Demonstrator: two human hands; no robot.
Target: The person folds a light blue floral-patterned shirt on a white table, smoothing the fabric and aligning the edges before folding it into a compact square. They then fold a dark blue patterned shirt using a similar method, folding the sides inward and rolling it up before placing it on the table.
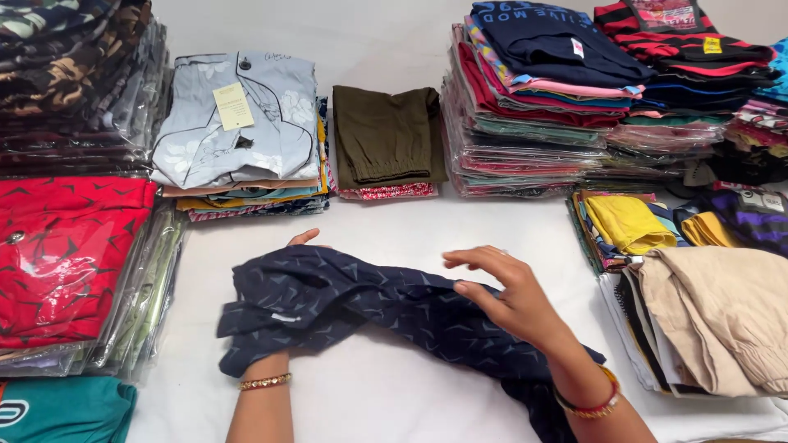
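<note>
Centrally, 1 navy patterned garment lies on the white surface. Left hand is under it, fingers mostly hidden; right hand rests on it, fingers spread. 2 folded stacks sit at 12 o'clock, 1 red shirt at 9.

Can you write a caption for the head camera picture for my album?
Two hands handle a dark blue patterned garment on a white table among clothes stacks.

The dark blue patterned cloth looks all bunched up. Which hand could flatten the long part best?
Probably the right hand. It rests open on top of the dark blue patterned cloth, at the middle of the long part. The left hand is mostly hidden under the bunched end, only fingertips showing.
</note>
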